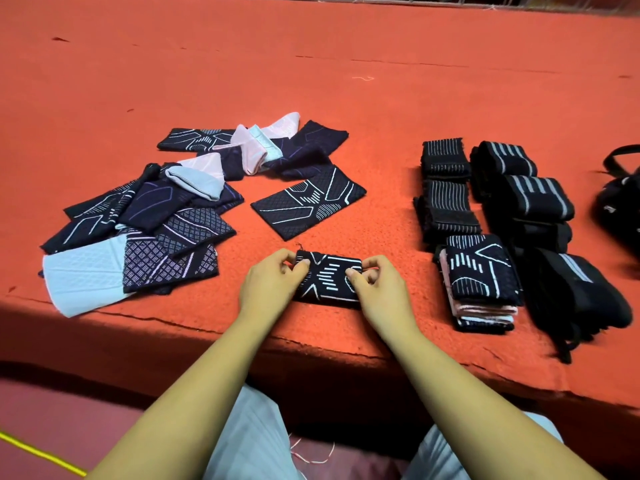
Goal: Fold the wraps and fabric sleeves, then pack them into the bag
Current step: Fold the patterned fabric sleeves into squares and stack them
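Pinching a folded sleeve (329, 280) at its two short ends, a person's bare hands work at the near edge of a red table (346, 64), low in the centre of the frame. The left hand (273, 282) holds the sleeve's left end, thumb and fingers curled onto the cloth. The right hand (377, 289) holds the right end the same way. The sleeve is dark with white line patterns and lies flat on the table. Its long side runs left to right across the frame, between the two hands.

Left of centre sits a loose pile (138, 216) of unfolded sleeves in dark, pale blue and pink, overlapping one another. One flat sleeve (308, 202) lies apart from the pile, just above the hands. To the right, a neat stack (481, 271) of folded sleeves stands near the right hand, not touching it. Further right, black wraps (519, 192) with grey stripes lie folded in rows. At the far right edge a black bag (620, 202) is partly cut off, and whether it is open cannot be told.

The fold looks finished or nearly so. The likely next move carries the sleeve sideways to the right, onto the stack. The right hand is the nearer one to that stack, so it would probably lead.
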`<state>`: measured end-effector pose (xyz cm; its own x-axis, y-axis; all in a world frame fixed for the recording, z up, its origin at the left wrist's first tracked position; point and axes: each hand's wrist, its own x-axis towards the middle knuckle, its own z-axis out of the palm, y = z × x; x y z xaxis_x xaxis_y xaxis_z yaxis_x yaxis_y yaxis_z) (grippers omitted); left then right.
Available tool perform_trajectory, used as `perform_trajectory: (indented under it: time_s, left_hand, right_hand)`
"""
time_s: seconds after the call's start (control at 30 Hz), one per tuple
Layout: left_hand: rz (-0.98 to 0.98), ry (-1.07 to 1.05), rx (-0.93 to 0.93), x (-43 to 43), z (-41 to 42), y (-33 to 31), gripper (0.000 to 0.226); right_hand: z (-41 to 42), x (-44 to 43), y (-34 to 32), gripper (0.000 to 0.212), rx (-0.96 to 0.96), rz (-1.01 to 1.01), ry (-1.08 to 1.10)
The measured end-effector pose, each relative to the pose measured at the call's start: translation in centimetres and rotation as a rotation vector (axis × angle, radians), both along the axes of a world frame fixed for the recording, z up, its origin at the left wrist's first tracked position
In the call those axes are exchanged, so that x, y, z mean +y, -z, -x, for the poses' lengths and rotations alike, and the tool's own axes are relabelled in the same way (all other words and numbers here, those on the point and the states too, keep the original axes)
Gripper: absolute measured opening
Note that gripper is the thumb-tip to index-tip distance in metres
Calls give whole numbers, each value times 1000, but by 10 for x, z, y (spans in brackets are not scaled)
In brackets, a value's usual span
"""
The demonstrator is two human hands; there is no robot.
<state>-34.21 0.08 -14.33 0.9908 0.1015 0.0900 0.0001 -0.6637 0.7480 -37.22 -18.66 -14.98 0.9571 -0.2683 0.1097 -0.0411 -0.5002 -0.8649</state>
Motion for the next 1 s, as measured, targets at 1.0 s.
perform_trajectory:
  time_s: [1.0]
  left_hand:
    - [473, 638, -149, -50, 0, -121, 24]
  right_hand:
    - [29, -29, -104, 24, -222, 407, -305]
